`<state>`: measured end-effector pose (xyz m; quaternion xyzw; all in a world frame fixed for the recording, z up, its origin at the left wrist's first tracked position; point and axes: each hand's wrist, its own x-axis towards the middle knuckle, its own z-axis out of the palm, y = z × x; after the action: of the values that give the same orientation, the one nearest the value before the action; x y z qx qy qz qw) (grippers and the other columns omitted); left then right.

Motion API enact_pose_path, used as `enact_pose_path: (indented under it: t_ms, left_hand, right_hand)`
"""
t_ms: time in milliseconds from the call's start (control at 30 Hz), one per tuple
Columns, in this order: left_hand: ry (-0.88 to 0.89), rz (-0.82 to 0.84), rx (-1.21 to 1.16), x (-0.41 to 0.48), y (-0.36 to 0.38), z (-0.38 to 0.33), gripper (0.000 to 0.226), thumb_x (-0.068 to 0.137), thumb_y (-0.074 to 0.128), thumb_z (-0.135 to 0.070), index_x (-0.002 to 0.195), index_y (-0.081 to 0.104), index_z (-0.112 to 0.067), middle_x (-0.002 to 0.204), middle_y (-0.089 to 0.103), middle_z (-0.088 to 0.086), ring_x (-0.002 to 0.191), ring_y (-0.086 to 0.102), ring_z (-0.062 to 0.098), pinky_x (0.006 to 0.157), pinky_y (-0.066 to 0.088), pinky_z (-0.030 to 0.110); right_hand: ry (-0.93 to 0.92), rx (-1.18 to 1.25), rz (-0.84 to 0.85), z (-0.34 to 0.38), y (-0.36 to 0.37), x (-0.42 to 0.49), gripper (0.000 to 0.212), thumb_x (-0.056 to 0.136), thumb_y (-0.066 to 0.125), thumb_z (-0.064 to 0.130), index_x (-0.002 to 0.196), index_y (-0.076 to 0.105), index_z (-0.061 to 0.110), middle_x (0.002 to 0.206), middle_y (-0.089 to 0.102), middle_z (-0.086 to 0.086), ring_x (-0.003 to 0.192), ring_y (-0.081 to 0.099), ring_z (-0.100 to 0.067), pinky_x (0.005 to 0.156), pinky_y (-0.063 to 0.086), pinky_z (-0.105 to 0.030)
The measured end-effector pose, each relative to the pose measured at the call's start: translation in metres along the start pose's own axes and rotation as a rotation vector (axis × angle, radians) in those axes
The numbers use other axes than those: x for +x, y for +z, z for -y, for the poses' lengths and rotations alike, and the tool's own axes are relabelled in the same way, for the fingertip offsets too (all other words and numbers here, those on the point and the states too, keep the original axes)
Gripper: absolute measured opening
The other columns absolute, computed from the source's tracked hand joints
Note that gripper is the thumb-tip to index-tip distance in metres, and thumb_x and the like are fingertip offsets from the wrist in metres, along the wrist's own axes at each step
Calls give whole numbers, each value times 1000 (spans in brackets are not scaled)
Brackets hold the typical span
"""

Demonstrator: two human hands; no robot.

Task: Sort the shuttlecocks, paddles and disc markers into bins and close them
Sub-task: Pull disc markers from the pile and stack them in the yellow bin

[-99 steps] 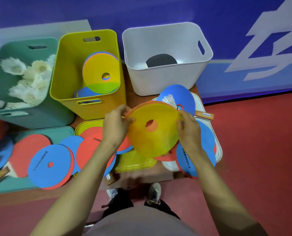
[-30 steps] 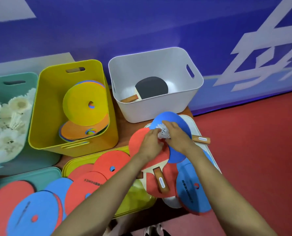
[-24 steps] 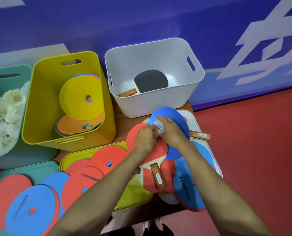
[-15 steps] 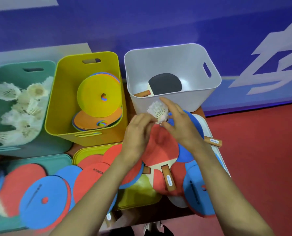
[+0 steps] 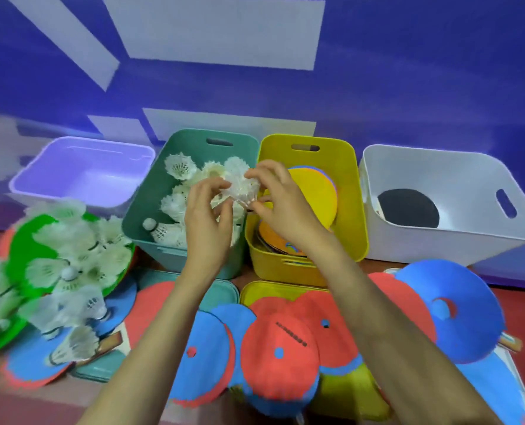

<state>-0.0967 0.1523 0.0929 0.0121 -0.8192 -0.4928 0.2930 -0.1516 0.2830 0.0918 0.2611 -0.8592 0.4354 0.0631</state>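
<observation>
White, feathery, blurred: pinches shuttlecock [image 5: 241,189] from both sides with left grip [image 5: 207,219] and right grip [image 5: 282,207] above teal bin [image 5: 149,207].

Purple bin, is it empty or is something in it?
Empty as far as visible: the purple bin shows only bare walls and floor; its near rim hides a strip.

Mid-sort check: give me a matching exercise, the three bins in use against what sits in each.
Bins:
1. teal bin
2. yellow bin
3. white bin

Contents:
a. black paddle
b. shuttlecocks
c. disc markers

Pairs: 1-b, 2-c, 3-a.
</observation>
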Motion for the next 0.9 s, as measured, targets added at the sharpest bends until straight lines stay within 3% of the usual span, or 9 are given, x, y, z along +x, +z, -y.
enact_pose_path:
  t_ms: [100, 200, 267, 433, 633, 733, 900]
  left_hand:
    - [-105, 66, 113, 19, -23, 43, 35, 85, 51, 8, 118, 53, -5, 119, 51, 12, 109, 52, 22, 81, 37, 5]
    - [-258, 308, 359, 35, -33, 84, 55, 87, 52, 1, 139, 34, -4, 149, 25, 18, 139, 20, 31, 110, 17, 27]
    - [-301, 383, 440, 39, -35, 99, 58, 88, 54, -3, 141, 32, -7, 153, 13, 19, 142, 9, 34, 113, 10, 34]
    - [-66, 445, 369, 23, -18, 82, 32, 85, 59, -6, 117, 59, -6, 125, 53, 12, 118, 47, 29, 100, 32, 31]
    - [257, 553, 235, -35, 43, 24, 24, 81, 53, -11, 103, 64, -12, 106, 60, 7, 100, 54, 23, 86, 41, 33]
    - [376, 677, 160, -66, 79, -6, 27, 81, 46, -16, 100, 64, -11, 103, 61, 8, 96, 59, 29, 83, 43, 38]
    - [424, 847, 98, -127, 136, -40, 23, 84, 50, -16, 101, 64, -8, 104, 59, 9, 93, 57, 29, 85, 41, 35]
  right_hand:
    - [76, -2, 77, 7, 44, 32, 53, 77, 61, -10, 125, 52, 10, 135, 38, -12, 115, 50, -27, 93, 49, -41]
    - [219, -140, 217, 10, 70, 53, 78, 80, 53, -11, 146, 26, 22, 156, 10, -12, 139, 27, -30, 107, 34, -32]
    - [251, -177, 213, 9, 75, 54, 74, 83, 56, -5, 145, 26, 22, 156, 8, -10, 140, 23, -28, 108, 30, -31]
    - [218, -247, 83, 0, 50, 18, 49, 87, 62, 12, 133, 47, 13, 140, 39, -8, 130, 38, -26, 107, 32, -33]
    - [282, -361, -142, -28, -21, -69, 37, 83, 61, 12, 119, 59, 9, 121, 55, -10, 113, 52, -27, 97, 36, -28]
    - [354, -383, -225, -41, -58, -119, 35, 80, 57, 14, 115, 61, 8, 116, 57, -11, 108, 55, -29, 94, 44, -38]
    - [578, -460, -245, -76, -108, -202, 36, 86, 60, 9, 122, 56, 9, 125, 53, -11, 118, 48, -28, 98, 37, -34]
